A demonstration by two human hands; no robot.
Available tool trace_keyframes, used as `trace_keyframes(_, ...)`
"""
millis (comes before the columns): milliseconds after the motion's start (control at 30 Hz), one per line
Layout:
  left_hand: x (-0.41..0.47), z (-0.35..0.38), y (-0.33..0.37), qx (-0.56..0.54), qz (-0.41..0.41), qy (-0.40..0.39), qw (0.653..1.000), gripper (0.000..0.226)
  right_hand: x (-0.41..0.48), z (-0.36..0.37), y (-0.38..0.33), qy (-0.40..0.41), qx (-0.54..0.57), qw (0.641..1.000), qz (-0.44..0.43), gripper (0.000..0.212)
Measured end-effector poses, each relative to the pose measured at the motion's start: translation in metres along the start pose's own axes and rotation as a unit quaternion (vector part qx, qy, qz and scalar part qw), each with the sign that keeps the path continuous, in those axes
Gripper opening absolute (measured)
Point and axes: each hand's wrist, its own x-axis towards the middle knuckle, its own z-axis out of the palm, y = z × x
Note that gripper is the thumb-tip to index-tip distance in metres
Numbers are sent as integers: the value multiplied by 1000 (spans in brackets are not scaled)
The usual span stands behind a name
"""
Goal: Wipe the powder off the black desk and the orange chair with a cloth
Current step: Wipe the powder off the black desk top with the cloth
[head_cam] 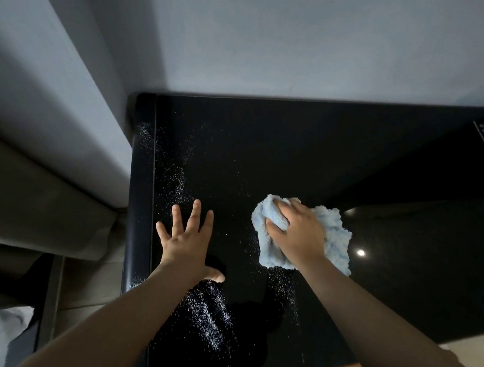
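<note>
Fingers of my right hand (295, 231) are curling round a fluffy blue cloth (333, 233) and pressing it down on the black tabletop (290, 149). My left hand (186, 242) is lying flat on the tabletop, well apart from the cloth, spreading wide and holding nothing. White powder (209, 313) is lying in a thick patch just under my left wrist. More specks are sitting past my left fingertips, near the left edge, and in a thin line beside and below the cloth. A grey wall (310, 43) is standing behind the tabletop.
</note>
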Motion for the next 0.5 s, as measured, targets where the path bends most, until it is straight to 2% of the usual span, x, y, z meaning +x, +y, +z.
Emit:
trace_keyframes(267, 1, 2, -2, 7, 11, 14, 1000, 138, -38, -2, 3, -26, 5, 999, 21, 48)
trace_keyframes(500, -3, 3, -4, 15, 18, 22, 999, 136, -72, -7, 1, -21, 14, 999, 46, 46)
